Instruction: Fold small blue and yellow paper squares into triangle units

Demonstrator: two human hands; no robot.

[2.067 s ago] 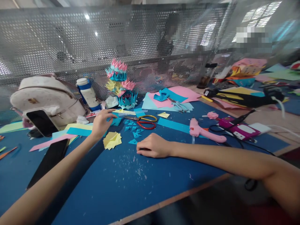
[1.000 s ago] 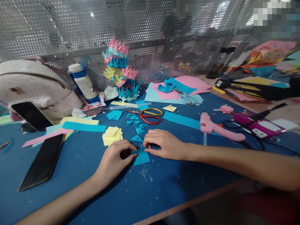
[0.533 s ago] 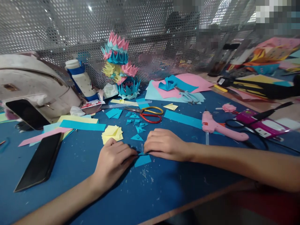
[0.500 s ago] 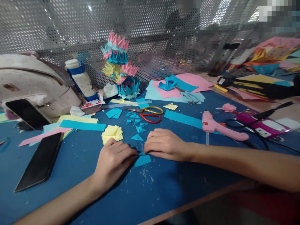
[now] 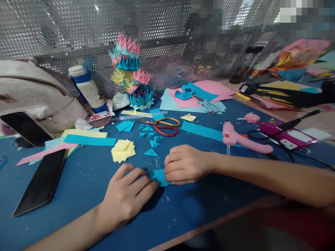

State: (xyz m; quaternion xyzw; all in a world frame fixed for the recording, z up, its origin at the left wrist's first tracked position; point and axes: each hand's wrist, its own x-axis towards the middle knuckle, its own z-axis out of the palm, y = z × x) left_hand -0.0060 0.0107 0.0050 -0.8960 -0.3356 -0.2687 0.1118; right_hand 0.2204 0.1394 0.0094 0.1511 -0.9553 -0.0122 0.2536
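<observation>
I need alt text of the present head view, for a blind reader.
The left hand and right hand touch a small blue paper on a blue table, near scissors, blue triangles, stacked yellow papers and a pink glue gun.

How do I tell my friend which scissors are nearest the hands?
Find the folded-paper tower by the metal mesh. The scissors lie in front of it, beside small blue triangles. One handle loop is red, one yellow; the pair behind has pale blue handles.
</observation>
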